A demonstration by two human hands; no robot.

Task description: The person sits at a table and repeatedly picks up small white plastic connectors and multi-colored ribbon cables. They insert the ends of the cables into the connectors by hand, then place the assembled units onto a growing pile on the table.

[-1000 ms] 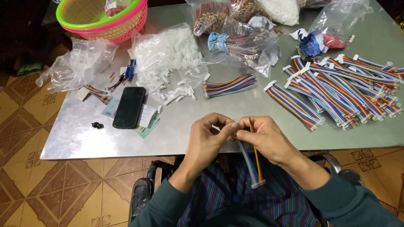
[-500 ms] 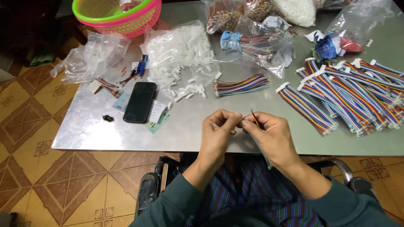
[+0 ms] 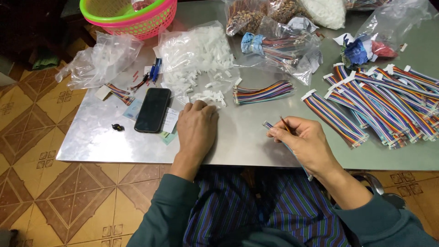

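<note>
My left hand [image 3: 197, 126] lies palm down on the metal table [image 3: 105, 142], its fingertips at a small heap of white plastic connectors [image 3: 208, 97]; whether it grips one is hidden. My right hand [image 3: 305, 142] pinches a multicoloured ribbon cable [image 3: 270, 126] together with a thin pin-like tool [image 3: 286, 124]; the cable runs under the hand and hangs off the table edge. A loose bundle of ribbon cables [image 3: 263, 92] lies between the two hands, farther back.
A black phone [image 3: 152, 110] lies left of my left hand. A big pile of finished ribbon cables [image 3: 388, 103] fills the right side. Plastic bags of parts [image 3: 196, 50] and a pink-and-green basket [image 3: 132, 16] stand at the back. Tiled floor shows to the left.
My hands were together at the table edge working on one cable. My left hand has let go and reached forward to the white connectors; my right hand keeps the cable and tool.
</note>
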